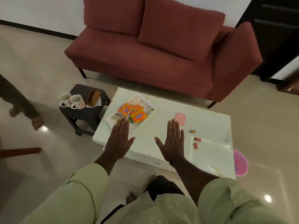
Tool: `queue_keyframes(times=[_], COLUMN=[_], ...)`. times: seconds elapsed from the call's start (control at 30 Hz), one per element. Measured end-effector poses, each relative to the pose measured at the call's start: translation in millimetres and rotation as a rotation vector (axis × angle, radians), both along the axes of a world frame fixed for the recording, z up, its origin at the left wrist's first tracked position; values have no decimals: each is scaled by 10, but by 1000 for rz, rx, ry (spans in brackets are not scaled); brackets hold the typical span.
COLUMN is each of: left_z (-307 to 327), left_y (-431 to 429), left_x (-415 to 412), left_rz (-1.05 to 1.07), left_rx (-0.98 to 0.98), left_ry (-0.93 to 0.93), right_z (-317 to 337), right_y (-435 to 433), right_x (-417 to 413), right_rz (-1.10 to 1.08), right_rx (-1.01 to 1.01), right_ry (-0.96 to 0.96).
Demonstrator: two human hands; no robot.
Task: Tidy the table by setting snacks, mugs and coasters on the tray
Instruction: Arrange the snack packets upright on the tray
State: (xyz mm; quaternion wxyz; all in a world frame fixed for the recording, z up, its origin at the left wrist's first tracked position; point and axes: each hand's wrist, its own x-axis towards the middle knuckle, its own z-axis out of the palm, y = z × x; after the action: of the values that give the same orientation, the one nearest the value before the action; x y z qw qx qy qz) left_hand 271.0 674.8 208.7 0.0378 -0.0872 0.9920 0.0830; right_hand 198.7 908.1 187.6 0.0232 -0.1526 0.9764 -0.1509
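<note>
A white tray lies at the table's far left with three orange snack packets on it. My left hand hovers flat and empty, its fingertips over the tray's near edge. My right hand is spread flat over the middle of the white table, holding nothing. A pink coaster lies just beyond its fingertips. Three small wrapped candies lie to its right. Two flowered mugs stand on a dark stool left of the table.
A brown holder with napkins shares the stool with the mugs. A red sofa stands behind the table. A pink round object sits on the floor by the table's right corner. Another person's feet are at the left.
</note>
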Motion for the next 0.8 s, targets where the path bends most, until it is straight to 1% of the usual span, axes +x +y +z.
queue_keyframes(times=[0.1,0.2,0.3,0.43,0.5,0.67,0.8], left_z=[-73,-107,-147,-292,-407,-784,-1065], left_y=[-288,-538,-790,-1180,-1357,-1722,-1995], left_x=[-99,-277,-487,-818,-978,-1366,-1721], left_rz=[21,9,-6,-23,-16,-63,-142], left_rx=[31,47,86,107,116,159,145], left_ry=[-20,-33,-68,-135,-181,-305,-321], right_z=[-74,-164,-253,-415,-508,-742,-961], right_y=[-269,-505,-763,-1149,-1339,-1807,-2131], right_x=[-114,-284,-439,-640,-741,-1047,-1289], right_rz=[8,-28,-68,-112,-157,-413,-554], right_rx=[2,27,36,-36,-94,-324,-417], right_ry=[-16,-33,-89,-222,-331,-690,-897])
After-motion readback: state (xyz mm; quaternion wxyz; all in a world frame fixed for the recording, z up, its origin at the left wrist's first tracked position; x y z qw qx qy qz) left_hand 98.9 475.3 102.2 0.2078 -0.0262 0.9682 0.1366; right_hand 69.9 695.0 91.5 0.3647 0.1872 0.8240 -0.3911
